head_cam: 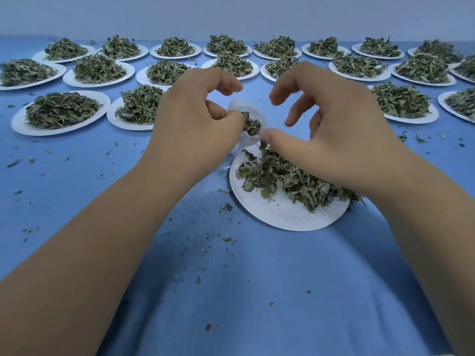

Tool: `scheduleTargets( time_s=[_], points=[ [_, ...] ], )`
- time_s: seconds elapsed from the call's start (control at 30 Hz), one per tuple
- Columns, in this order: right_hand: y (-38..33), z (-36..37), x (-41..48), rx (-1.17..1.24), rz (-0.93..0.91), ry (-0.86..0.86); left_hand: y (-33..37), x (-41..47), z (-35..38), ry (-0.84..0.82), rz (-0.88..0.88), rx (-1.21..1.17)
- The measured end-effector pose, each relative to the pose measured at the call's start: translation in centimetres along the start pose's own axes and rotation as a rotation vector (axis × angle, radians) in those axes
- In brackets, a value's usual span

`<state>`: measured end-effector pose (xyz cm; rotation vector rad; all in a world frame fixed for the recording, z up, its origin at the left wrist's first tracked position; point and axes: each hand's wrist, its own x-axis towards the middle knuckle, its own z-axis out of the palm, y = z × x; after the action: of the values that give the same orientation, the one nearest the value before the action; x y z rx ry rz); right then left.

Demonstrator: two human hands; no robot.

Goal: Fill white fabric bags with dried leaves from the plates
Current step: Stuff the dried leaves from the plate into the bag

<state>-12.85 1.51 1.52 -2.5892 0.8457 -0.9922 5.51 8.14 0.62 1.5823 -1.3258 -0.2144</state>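
Observation:
My left hand point(195, 116) grips a small white fabric bag point(246, 109) held above the blue table, its mouth facing right with dried leaves point(252, 124) showing inside. My right hand point(331, 124) hovers just right of the bag with fingers loosely spread; its thumb tip sits at the bag's lower edge. Below both hands lies a white plate point(282, 214) with a pile of dried leaves point(295, 176) on its far half. A few leaves fall between bag and plate.
Several white plates heaped with dried leaves fill the far half of the blue table point(77, 176), such as one at left point(60, 111) and one at right point(403, 104). Leaf crumbs are scattered over the cloth. A pale wall stands behind.

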Motion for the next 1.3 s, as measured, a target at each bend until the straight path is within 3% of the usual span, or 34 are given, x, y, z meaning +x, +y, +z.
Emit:
scheduleTargets(
  time_s=[0.13, 0.47, 0.77, 0.93, 1.17, 1.3],
  points=[
    [0.1, 0.5, 0.1, -0.086, -0.021, -0.160, 0.1, -0.1, -0.1, 0.000, -0.050, -0.066],
    [-0.2, 1.0, 0.2, 0.095, -0.011, 0.136, 0.0, -0.1, -0.1, -0.035, -0.005, -0.081],
    [-0.1, 1.8, 0.0, -0.008, -0.066, -0.036, -0.2, -0.2, 0.0, -0.097, 0.050, -0.186],
    [0.0, 0.8, -0.1, 0.057, -0.044, 0.111, -0.7, 0.2, -0.1, -0.041, 0.061, -0.137],
    [-0.4, 2.0, 0.1, -0.084, -0.055, -0.238, -0.3, 0.3, -0.5, -0.006, 0.073, -0.250],
    [0.0, 2.1, 0.2, -0.090, -0.028, -0.319, -0.2, 0.2, -0.3, -0.021, 0.056, -0.290]
  ],
)
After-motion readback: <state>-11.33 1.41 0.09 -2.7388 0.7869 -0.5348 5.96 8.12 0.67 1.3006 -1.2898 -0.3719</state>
